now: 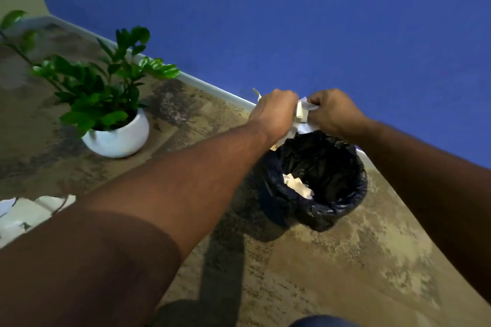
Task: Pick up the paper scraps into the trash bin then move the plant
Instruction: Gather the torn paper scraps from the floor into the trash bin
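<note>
Far to the left of the hands, a leafy green plant (106, 87) sits in a round white pot (119, 138) on the mottled floor. The left hand (276, 111) is fisted around a bunch of white paper scraps (301, 114), and just to its right the right hand (332, 111) pinches the same bunch. Directly below both hands stands the trash bin (313, 183), lined with a black bag (340, 202); crumpled white paper (296, 184) lies inside it

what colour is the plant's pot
White, a round glossy pot on the floor, seen in the head view.
</note>
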### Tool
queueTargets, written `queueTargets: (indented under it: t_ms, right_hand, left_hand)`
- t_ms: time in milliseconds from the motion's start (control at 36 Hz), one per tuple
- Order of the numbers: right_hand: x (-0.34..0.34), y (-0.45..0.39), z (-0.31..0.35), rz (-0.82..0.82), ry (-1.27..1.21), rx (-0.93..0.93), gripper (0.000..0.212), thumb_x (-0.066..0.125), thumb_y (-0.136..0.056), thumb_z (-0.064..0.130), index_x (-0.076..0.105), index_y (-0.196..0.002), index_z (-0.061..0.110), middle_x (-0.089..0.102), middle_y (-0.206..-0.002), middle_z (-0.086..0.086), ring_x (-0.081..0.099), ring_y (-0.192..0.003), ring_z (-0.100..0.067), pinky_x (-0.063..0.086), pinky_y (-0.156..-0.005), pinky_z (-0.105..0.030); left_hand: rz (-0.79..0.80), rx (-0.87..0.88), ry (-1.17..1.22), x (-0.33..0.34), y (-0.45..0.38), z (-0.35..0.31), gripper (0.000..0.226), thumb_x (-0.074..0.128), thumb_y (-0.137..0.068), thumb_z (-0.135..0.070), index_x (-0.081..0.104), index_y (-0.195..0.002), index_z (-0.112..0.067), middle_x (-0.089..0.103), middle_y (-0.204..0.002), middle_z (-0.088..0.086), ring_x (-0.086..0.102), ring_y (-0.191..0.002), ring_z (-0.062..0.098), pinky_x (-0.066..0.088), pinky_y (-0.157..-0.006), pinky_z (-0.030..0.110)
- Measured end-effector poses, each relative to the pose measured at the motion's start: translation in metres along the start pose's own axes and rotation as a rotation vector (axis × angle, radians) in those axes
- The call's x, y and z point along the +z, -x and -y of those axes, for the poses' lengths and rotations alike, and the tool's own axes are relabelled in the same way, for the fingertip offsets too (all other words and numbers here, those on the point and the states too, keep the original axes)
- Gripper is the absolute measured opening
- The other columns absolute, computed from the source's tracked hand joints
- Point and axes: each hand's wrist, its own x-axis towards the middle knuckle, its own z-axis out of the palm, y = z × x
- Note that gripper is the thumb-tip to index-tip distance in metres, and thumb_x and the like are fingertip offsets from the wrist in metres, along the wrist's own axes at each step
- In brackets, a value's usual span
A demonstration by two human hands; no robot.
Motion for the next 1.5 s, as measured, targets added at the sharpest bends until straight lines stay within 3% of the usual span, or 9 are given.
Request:
queueTargets:
  t_ms: [278,389,500,583,778,889,1083,1278,1500]
  right_hand:
    - [-0.002,0.019,-0.061,0.056,0.077,0.094,0.019,0.06,-0.087,0.016,0.062,-0.08,-0.002,0.062,-0.075,-0.023,0.045,-0.061,-0.023,0.035,-0.054,-0.029]
    - [0.009,0.018,-0.077,0.089,0.166,0.102,0.017,0.06,-0.088,0.016,0.066,-0.086,0.0,0.067,-0.083,-0.021,0.061,-0.075,-0.034,0.042,-0.059,-0.032]
    - [0.017,0.019,-0.084,0.122,0.212,0.084,0.018,0.059,-0.091,0.023,0.063,-0.088,0.005,0.066,-0.089,-0.014,0.06,-0.079,-0.03,0.044,-0.062,-0.031]
    - [0.021,0.017,-0.083,0.141,0.253,0.075,0.009,0.059,-0.086,0.01,0.063,-0.093,0.008,0.067,-0.095,-0.012,0.057,-0.08,-0.027,0.04,-0.061,-0.027]
    - [0.028,0.014,-0.078,0.214,0.332,0.139,0.051,0.062,-0.082,0.005,0.058,-0.132,0.015,0.061,-0.128,-0.014,0.059,-0.111,-0.034,0.042,-0.077,-0.029]
    - [0.036,0.012,-0.071,0.168,0.33,0.141,0.047,0.057,-0.081,0.002,0.062,-0.126,0.016,0.063,-0.122,-0.017,0.06,-0.108,-0.036,0.041,-0.076,-0.029]
    - [0.067,0.0,-0.01,0.032,0.281,-0.067,0.038,0.056,-0.081,0.009,0.065,-0.117,0.018,0.067,-0.111,-0.018,0.064,-0.097,-0.038,0.052,-0.078,-0.039]
    - [0.122,-0.019,0.081,0.167,0.345,-0.246,0.047,0.058,-0.087,0.019,0.054,-0.133,0.014,0.057,-0.134,-0.015,0.056,-0.119,-0.035,0.049,-0.094,-0.041]
    - [0.202,-0.013,0.186,0.415,0.426,-0.441,0.049,0.061,-0.087,0.015,0.051,-0.135,0.021,0.061,-0.125,-0.007,0.059,-0.106,-0.024,0.048,-0.081,-0.028]
  left_hand:
    - [0.054,0.062,0.088,0.046,0.015,-0.044,0.015,0.07,-0.08,-0.007,0.064,-0.093,-0.011,0.068,-0.093,0.013,0.066,-0.088,0.035,0.049,-0.067,0.039]
    - [0.104,0.066,0.142,0.059,0.019,-0.047,0.033,0.079,-0.077,-0.011,0.06,-0.104,-0.01,0.063,-0.102,0.012,0.063,-0.093,0.029,0.049,-0.072,0.037]
    - [0.152,0.078,0.232,0.069,0.023,-0.043,0.044,0.075,-0.079,-0.007,0.053,-0.116,-0.012,0.057,-0.11,0.009,0.055,-0.102,0.026,0.052,-0.087,0.043]
    - [0.19,0.093,0.224,0.068,0.024,-0.038,0.06,0.08,-0.077,-0.019,0.049,-0.129,-0.014,0.056,-0.119,0.007,0.052,-0.111,0.025,0.05,-0.095,0.043]
    - [0.179,0.108,0.034,0.061,0.022,-0.022,0.085,0.081,-0.073,-0.039,0.039,-0.144,-0.018,0.047,-0.14,0.009,0.042,-0.132,0.03,0.037,-0.107,0.049]
    - [0.151,0.101,0.012,0.05,0.027,-0.007,0.081,0.08,-0.072,-0.039,0.042,-0.14,-0.019,0.049,-0.138,0.008,0.045,-0.13,0.029,0.039,-0.106,0.047]
    - [0.157,0.05,-0.019,0.018,0.048,0.053,0.06,0.074,-0.079,-0.042,0.049,-0.128,-0.019,0.051,-0.13,0.006,0.046,-0.127,0.028,0.043,-0.101,0.043]
    - [0.227,-0.047,-0.078,-0.024,0.085,0.145,0.064,0.069,-0.086,-0.034,0.042,-0.14,-0.011,0.045,-0.144,0.015,0.041,-0.135,0.033,0.035,-0.113,0.039]
    - [0.243,-0.214,-0.164,-0.059,0.165,0.254,0.059,0.067,-0.086,-0.034,0.044,-0.137,-0.015,0.05,-0.137,0.013,0.05,-0.124,0.032,0.044,-0.1,0.041]
